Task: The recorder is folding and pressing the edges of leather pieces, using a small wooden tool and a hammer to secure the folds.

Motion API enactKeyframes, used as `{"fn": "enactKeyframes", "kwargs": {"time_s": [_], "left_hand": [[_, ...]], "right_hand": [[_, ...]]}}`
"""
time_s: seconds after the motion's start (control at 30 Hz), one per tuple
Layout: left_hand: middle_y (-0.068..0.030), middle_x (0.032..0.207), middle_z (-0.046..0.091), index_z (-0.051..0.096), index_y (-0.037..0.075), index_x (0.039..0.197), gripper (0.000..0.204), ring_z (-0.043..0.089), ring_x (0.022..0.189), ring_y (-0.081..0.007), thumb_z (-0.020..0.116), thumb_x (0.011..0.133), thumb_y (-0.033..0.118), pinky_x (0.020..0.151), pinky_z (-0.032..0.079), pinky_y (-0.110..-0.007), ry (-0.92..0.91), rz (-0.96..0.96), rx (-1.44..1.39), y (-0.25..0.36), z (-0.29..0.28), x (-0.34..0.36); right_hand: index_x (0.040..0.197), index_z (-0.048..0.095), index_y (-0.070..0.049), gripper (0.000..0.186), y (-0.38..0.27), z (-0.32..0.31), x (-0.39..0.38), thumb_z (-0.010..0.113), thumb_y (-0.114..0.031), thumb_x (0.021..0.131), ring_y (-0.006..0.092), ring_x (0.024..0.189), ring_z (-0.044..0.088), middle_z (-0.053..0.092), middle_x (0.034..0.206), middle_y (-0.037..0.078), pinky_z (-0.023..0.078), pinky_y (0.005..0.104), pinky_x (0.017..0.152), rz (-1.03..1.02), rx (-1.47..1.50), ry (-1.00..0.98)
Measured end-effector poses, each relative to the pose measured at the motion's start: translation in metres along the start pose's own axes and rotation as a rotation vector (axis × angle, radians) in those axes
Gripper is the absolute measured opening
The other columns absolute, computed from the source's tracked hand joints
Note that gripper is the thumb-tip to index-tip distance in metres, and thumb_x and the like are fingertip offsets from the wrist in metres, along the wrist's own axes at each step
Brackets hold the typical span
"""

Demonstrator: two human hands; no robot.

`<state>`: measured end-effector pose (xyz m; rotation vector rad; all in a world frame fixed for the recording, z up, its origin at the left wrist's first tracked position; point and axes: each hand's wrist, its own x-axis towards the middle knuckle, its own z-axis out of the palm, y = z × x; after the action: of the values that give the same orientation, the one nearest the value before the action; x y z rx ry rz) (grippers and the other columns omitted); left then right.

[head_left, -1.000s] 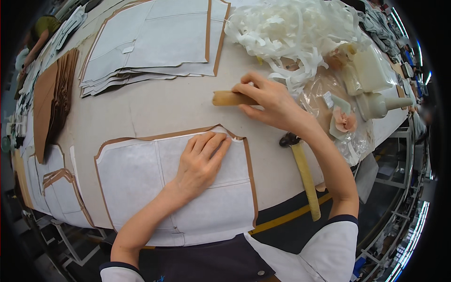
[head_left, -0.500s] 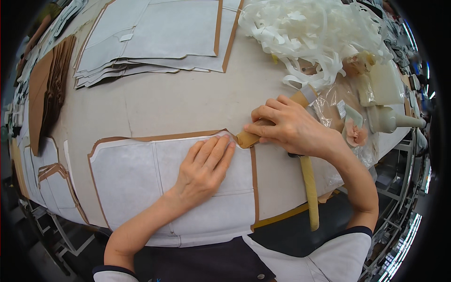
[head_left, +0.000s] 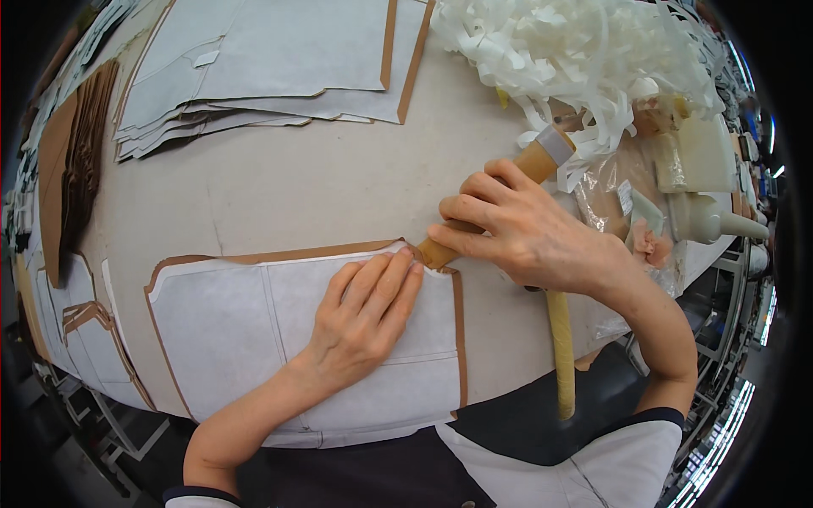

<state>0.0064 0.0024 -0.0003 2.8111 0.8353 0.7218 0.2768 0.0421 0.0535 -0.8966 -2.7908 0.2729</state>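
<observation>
Before me lies a pale grey-white panel with seam lines and brown edging; its upper right corner curves inward. My left hand rests on it with fingers stretched out, fingertips at the upper edge beside that curve. My right hand is closed round a thick tan rod with a grey band at its far end. The rod slants down to the left, and its near end touches the panel's curved corner next to my left fingertips. Below my right hand a yellow-wrapped handle juts past the table edge; its upper end is hidden.
More edged panels lie stacked at the far left, with folded brown pieces beside them. White strips are heaped at the back right. Clear plastic film and a pale spouted bottle lie right of my hand.
The rod has tilted slightly and its banded end stands farther out of my right hand, whose grip sits a little lower. My left hand has barely moved. The whole view has shifted slightly.
</observation>
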Motion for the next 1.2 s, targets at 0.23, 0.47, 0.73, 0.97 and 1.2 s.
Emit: {"fn": "enactKeyframes", "kwargs": {"time_s": [0.23, 0.47, 0.73, 0.97, 1.2], "left_hand": [[-0.0169, 0.132, 0.069, 0.073, -0.007, 0.122, 0.045, 0.066, 0.116, -0.0288, 0.07, 0.077, 0.0, 0.092, 0.051, -0.042, 0.035, -0.008, 0.001, -0.002, 0.003, -0.001], [-0.0163, 0.13, 0.07, 0.074, -0.004, 0.12, 0.039, 0.067, 0.114, -0.0259, 0.069, 0.083, 0.005, 0.095, 0.051, -0.04, 0.017, -0.052, 0.02, 0.0, 0.001, 0.001], [-0.0183, 0.135, 0.068, 0.074, -0.003, 0.125, 0.046, 0.065, 0.115, -0.0297, 0.067, 0.08, 0.007, 0.093, 0.05, -0.042, 0.029, -0.04, 0.051, 0.0, 0.005, -0.003], [-0.0153, 0.131, 0.071, 0.076, -0.002, 0.118, 0.039, 0.068, 0.112, -0.0268, 0.067, 0.082, 0.006, 0.091, 0.053, -0.039, 0.023, -0.06, 0.053, 0.001, 0.002, 0.001], [-0.012, 0.123, 0.073, 0.079, -0.001, 0.11, 0.029, 0.07, 0.109, -0.0235, 0.067, 0.084, 0.005, 0.09, 0.055, -0.037, 0.022, -0.104, 0.048, 0.003, 0.0, 0.002]], "right_hand": [[0.108, 0.07, -0.007, 0.03, 0.007, 0.001, 0.008, 0.073, -0.006, 0.078, 0.0229, 0.101, 0.057, 0.059, 0.103, 0.004, 0.045, 0.0389, 0.091, -0.043, -0.023, -0.003], [0.107, 0.071, -0.007, 0.031, 0.017, -0.001, 0.017, 0.074, -0.006, 0.077, 0.0228, 0.103, 0.057, 0.06, 0.103, 0.004, 0.046, 0.0386, 0.093, -0.106, -0.052, -0.025], [0.088, 0.075, -0.006, 0.012, 0.028, -0.003, 0.03, 0.076, -0.007, 0.077, 0.0215, 0.102, 0.056, 0.061, 0.098, 0.002, 0.047, 0.038, 0.095, -0.189, -0.039, -0.069], [0.084, 0.076, -0.008, 0.004, 0.035, -0.006, 0.041, 0.075, -0.009, 0.08, 0.0196, 0.1, 0.056, 0.061, 0.096, 0.0, 0.046, 0.035, 0.093, -0.244, -0.012, -0.097], [0.081, 0.077, -0.011, 0.004, 0.039, -0.006, 0.053, 0.075, -0.014, 0.081, 0.0179, 0.101, 0.057, 0.061, 0.09, -0.003, 0.045, 0.0341, 0.095, -0.299, 0.009, -0.094]]}}
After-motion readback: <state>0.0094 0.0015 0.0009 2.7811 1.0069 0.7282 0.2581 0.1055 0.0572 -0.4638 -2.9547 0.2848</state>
